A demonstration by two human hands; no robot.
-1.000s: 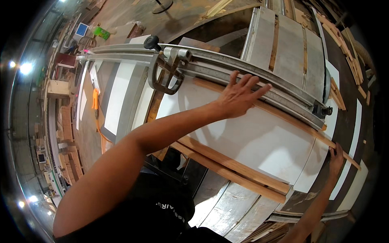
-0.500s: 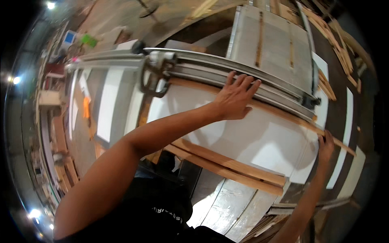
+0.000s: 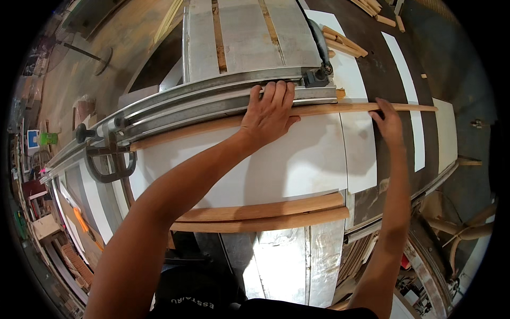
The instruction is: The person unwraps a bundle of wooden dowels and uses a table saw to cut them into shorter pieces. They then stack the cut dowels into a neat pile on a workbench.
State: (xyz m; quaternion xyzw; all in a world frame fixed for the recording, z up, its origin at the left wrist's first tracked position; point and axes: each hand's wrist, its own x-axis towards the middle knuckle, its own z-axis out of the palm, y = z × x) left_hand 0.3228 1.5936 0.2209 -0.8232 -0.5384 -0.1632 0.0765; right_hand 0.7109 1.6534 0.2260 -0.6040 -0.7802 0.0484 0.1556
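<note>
Left hand: my left hand (image 3: 270, 109) lies flat, fingers spread and straight, gripping nothing; the palm presses on the long wooden strip (image 3: 319, 110) and the fingertips reach onto the metal fence rail (image 3: 202, 101).
Right hand: my right hand (image 3: 387, 121) rests further along the same strip, near its far end, fingers bent down over it (whether they close around it I cannot tell, since the hand hides the underside).
Strip: it runs along the near side of the rail, on the edge of the white panel (image 3: 265, 165).
Panel: it lies flat on the saw table, under my left forearm.
Spare strips: two more wooden strips (image 3: 265, 213) lie side by side on the panel's near edge, well apart from both hands.
Clamp: a dark metal clamp (image 3: 109, 159) hangs at the rail's left end.
Saw table: its grey slotted top (image 3: 239, 37) lies beyond the rail.
</note>
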